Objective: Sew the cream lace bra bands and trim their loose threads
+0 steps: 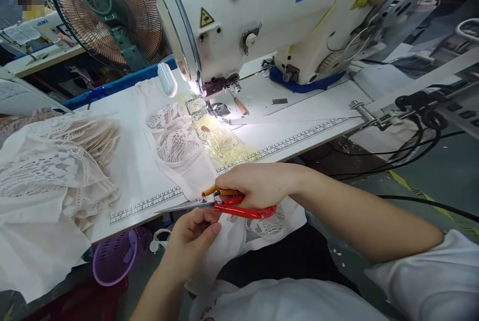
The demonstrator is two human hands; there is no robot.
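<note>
My right hand (258,185) is wrapped round red-handled scissors (245,210), their metal blades (183,206) pointing left over the table's front edge. A thin orange-brown stick (209,190) also pokes out of that hand beside the scissors. Just below the blades, my left hand (192,236) has its fingers curled and pinched on a white lace bra (228,236) draped over my lap. Part of its lace cup (267,224) shows under the right hand. Another white lace bra (177,146) lies on the table beside the sewing machine's needle area.
A JUKI sewing machine (243,17) stands across the table (130,181), which has printed rulers along its front. White lace pieces (56,166) are piled at left. Clear yellowish plastic (220,144) lies by the needle. A fan (108,12) stands behind; a purple basket (114,261) sits below.
</note>
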